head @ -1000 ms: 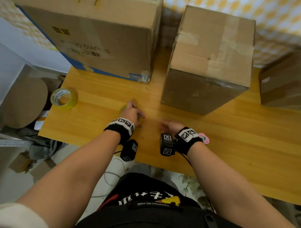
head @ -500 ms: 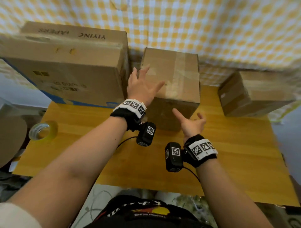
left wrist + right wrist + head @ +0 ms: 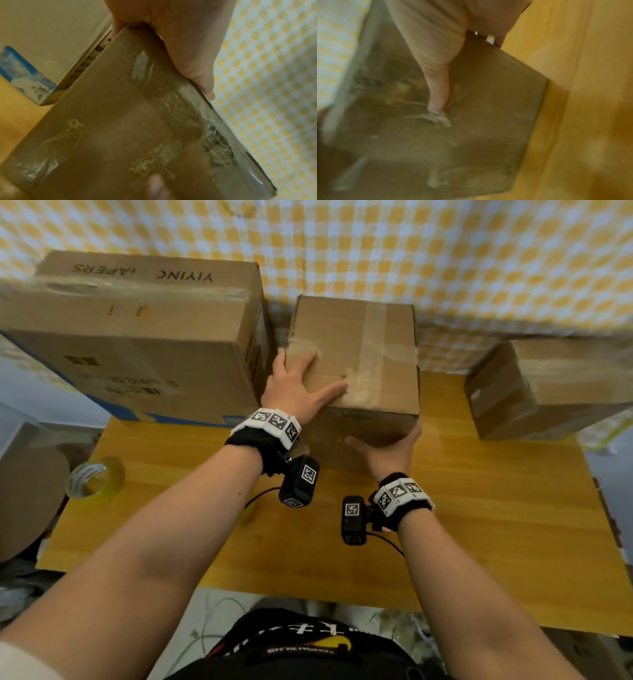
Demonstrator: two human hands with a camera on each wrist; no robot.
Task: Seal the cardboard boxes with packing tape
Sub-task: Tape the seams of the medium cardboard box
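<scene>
Cardboard boxes stand along the back of the wooden table [image 3: 479,525]: a large printed box [image 3: 137,347] at 10 o'clock, a middle box [image 3: 373,364] at 12 o'clock, and a third box [image 3: 548,392] at 2 o'clock, all in front of a checked cloth [image 3: 376,244]. The middle box is the one in hand. It already carries strips of clear tape, one running front to back across its top and another crossing it.

The left hand [image 3: 294,388] lies on the box's top near its left edge, fingers spread wide and flat, thumb reaching toward the tape. In the left wrist view the palm wraps over the top corner while the front face fills the frame. The right hand [image 3: 390,451] cups the lower right of the front face, fingers around the right corner and the thumb pressed flat against the cardboard.

Judging by the two-handed hold, the step is fetching this box, probably drawing it toward the table's near edge for taping. The roll of packing tape [image 3: 94,477] lies well apart at 9 o'clock, untouched. The next move calls for sliding the box without tipping it, keeping clear of the large box just beside it, then freeing one hand for the roll.
</scene>
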